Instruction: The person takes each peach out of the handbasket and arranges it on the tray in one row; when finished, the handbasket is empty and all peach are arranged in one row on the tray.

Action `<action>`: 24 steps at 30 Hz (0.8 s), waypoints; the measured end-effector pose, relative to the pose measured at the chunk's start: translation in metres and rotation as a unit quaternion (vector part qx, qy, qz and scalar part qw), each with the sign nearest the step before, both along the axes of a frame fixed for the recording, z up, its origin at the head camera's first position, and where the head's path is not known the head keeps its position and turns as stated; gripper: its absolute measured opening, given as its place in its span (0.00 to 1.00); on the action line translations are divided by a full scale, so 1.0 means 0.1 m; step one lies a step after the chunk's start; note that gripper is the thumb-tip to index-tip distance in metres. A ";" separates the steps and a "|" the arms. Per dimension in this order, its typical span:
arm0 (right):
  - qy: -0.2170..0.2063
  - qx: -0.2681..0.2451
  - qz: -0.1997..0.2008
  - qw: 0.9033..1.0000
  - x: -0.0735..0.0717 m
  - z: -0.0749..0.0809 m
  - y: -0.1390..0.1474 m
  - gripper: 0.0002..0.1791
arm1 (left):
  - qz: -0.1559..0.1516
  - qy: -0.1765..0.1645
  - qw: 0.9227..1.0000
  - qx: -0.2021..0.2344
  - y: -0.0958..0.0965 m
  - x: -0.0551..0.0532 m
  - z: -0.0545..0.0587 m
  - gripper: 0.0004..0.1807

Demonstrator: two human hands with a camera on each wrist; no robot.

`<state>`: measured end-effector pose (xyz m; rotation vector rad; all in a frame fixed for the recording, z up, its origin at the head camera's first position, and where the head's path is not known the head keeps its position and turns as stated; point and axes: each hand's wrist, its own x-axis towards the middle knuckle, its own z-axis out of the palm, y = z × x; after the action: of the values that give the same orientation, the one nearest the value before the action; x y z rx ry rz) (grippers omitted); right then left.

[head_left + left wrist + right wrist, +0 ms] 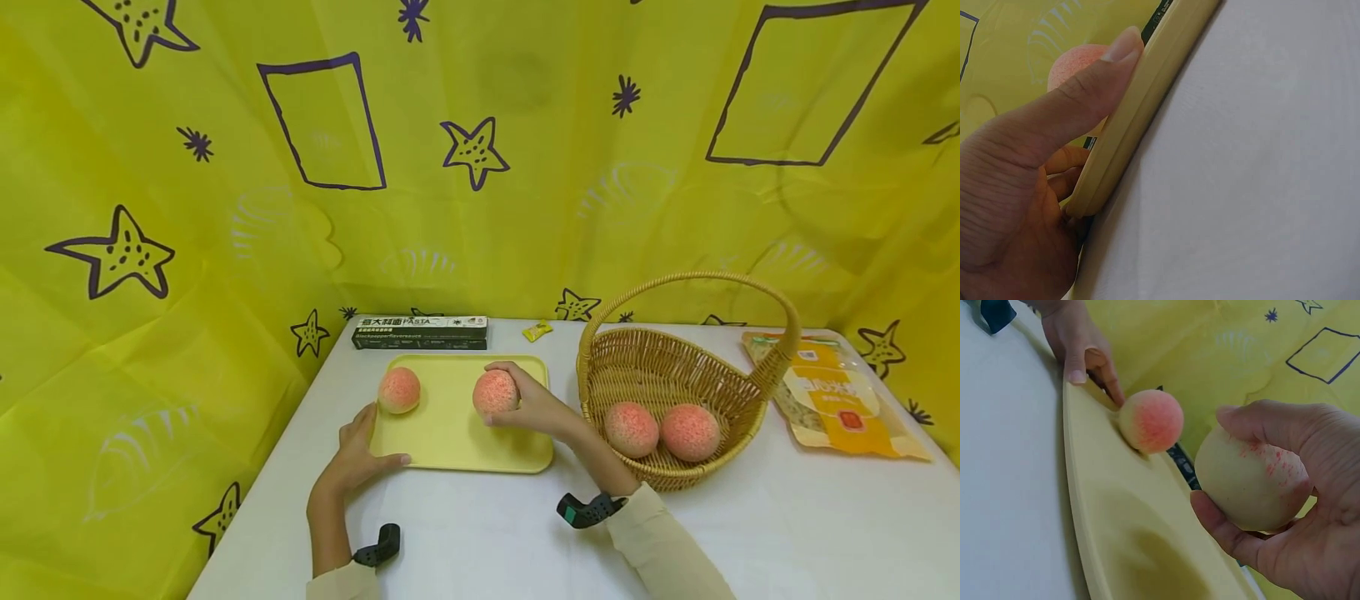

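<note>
A peach [495,392], pink on one side and pale on the other, is held in my right hand [528,406] above the yellow tray [442,442]. In the right wrist view its shadow falls on the tray, and thumb and fingers go round the peach [1250,481]. My left hand [356,454] holds the tray's near left corner, thumb along the front edge and fingers at the left side. Another peach [399,390] sits on the tray's left part, close to those fingers. Two peaches, one left [632,430] and one right [691,432], lie in the wicker basket [675,358].
The basket, with its tall arched handle, stands just right of the tray. Behind the tray lie a dark pasta box [420,332] and a small yellow packet [537,331]. An orange food bag [840,396] lies right of the basket on the white table [480,533].
</note>
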<state>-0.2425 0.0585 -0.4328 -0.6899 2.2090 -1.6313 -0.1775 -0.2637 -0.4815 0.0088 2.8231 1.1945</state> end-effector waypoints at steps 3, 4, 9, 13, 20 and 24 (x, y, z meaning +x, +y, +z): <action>-0.013 0.000 -0.015 1.000 -0.05 -0.05 -0.09 0.46 | 0.002 -0.001 1.000 0.001 0.00 0.00 0.00 0.63; -0.015 0.001 -0.020 1.000 -0.06 -0.06 -0.12 0.46 | 0.004 -0.002 1.000 0.001 0.00 0.00 0.01 0.63; -0.016 0.010 -0.037 0.999 -0.16 -0.14 -0.23 0.46 | 0.005 -0.004 1.000 0.005 0.00 -0.03 -0.01 0.63; -0.008 0.025 -0.033 0.999 -0.23 -0.23 -0.31 0.46 | 0.005 -0.006 1.000 0.004 0.00 -0.03 -0.02 0.63; 0.005 0.039 -0.037 0.999 -0.29 -0.34 -0.46 0.45 | 0.006 -0.008 1.000 0.001 0.00 -0.02 -0.04 0.64; 0.018 0.039 -0.038 0.998 -0.33 -0.37 -0.57 0.44 | 0.002 0.001 1.000 0.000 0.00 -0.01 -0.03 0.64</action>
<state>-0.2750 0.0019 -0.4697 -0.6254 2.3367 -1.5709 -0.1785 -0.2642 -0.4842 0.0035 2.8251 1.1967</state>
